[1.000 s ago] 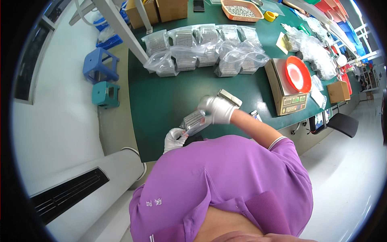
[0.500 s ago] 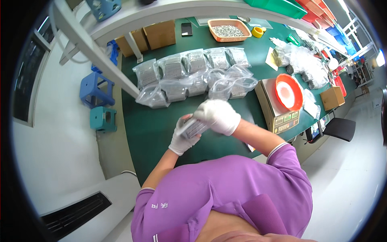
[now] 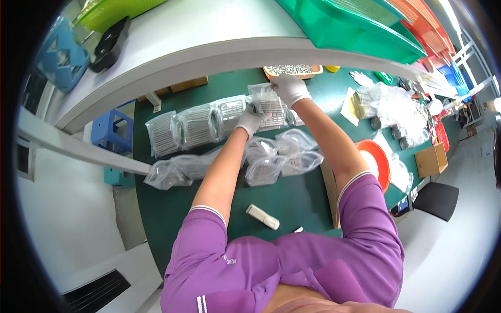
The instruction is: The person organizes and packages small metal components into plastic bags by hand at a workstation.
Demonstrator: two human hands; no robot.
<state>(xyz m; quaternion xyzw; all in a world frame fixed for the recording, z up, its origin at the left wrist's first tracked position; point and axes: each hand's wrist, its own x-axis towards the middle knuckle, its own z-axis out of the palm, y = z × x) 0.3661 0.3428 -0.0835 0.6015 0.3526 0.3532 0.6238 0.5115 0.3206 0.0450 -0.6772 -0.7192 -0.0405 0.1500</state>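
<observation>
Here's the left hand (image 3: pixel 252 121) against the near-left side of a packed clear bag (image 3: pixel 272 107), back row on the surface (image 3: pixel 302 206), right hand (image 3: pixel 291 89) curled at its far corner; can't tell if either grips! Probably weighty, slick outside, stiff within, best held by both sides

White gloves (image 3: pixel 290 89) are standing out against a dark green table (image 3: pixel 167 219).
Clear bags (image 3: pixel 229 116) are showing grey stripes, purple sleeves (image 3: pixel 200 242) are ending in white trim, a basin (image 3: pixel 384 161) is glowing orange-red, and a stool (image 3: pixel 106 124) is adding blue.
</observation>
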